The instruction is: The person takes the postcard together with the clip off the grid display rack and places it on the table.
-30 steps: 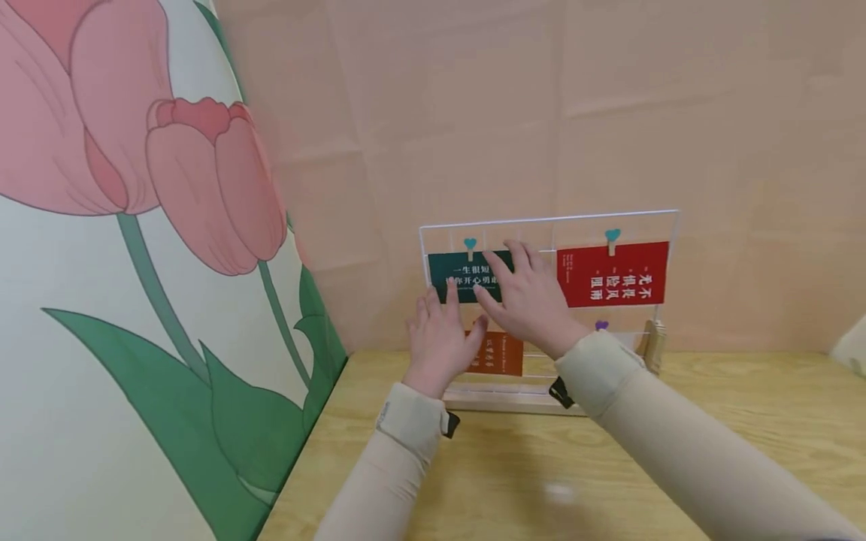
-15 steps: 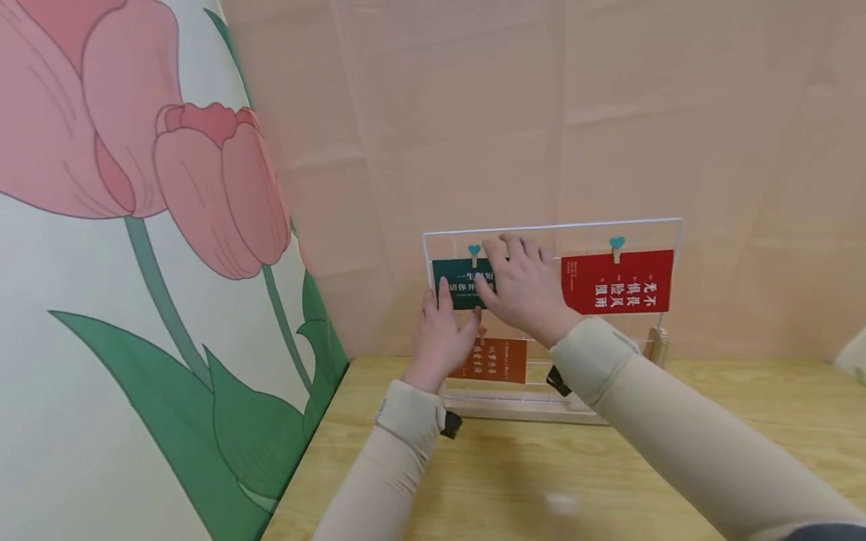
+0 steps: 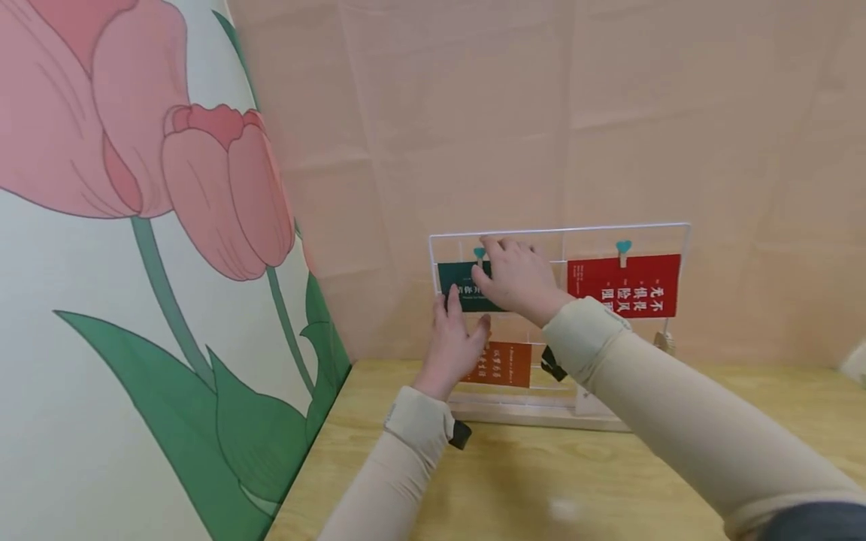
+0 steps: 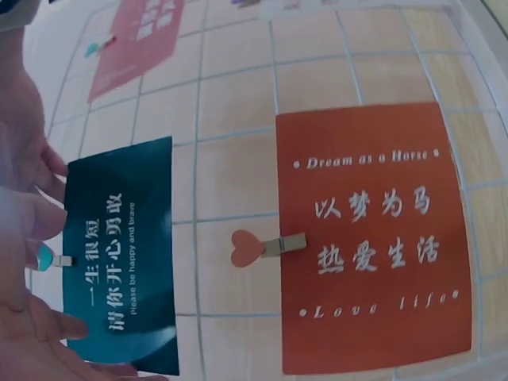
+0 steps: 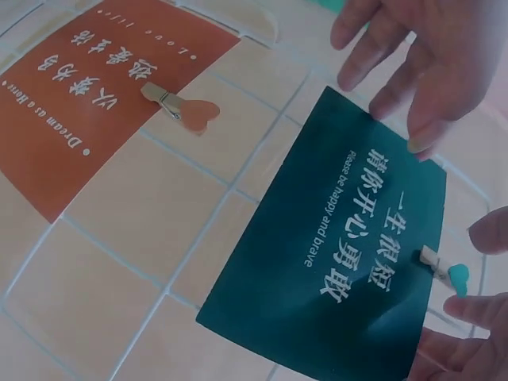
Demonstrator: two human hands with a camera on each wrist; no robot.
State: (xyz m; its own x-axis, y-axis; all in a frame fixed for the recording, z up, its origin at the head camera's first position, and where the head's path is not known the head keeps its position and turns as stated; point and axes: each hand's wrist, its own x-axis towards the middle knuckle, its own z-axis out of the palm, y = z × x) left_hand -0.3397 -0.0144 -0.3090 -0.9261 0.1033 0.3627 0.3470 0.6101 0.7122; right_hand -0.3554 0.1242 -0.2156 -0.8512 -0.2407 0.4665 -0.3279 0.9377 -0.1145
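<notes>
A dark green card (image 5: 278,270) with white lettering hangs at the upper left of a white wire grid stand (image 3: 561,228). A clothespin with a teal heart (image 5: 458,278) grips its top edge. My right hand (image 3: 521,278) reaches over the card's upper right part. Its thumb and fingers stand apart around the clothespin; I cannot tell whether they touch it. At the card's lower left is my left hand (image 3: 449,349), fingers extended, with fingertips at the card's left edge in the right wrist view. Below hangs an orange-red card (image 4: 373,278) on an orange heart clothespin (image 4: 248,248).
A red card (image 3: 629,285) hangs at the grid's upper right from another teal heart clothespin (image 3: 624,250). The wooden base (image 3: 541,415) stands on a wood-grain table (image 3: 514,481). A pinkish cloth (image 3: 473,135) is behind, and a tulip-painted wall (image 3: 223,195) at left.
My right hand has shifted left across the green card, nearer its clothespin, covering more of the lettering. My left hand stays by the card's left side. The head view has shifted slightly.
</notes>
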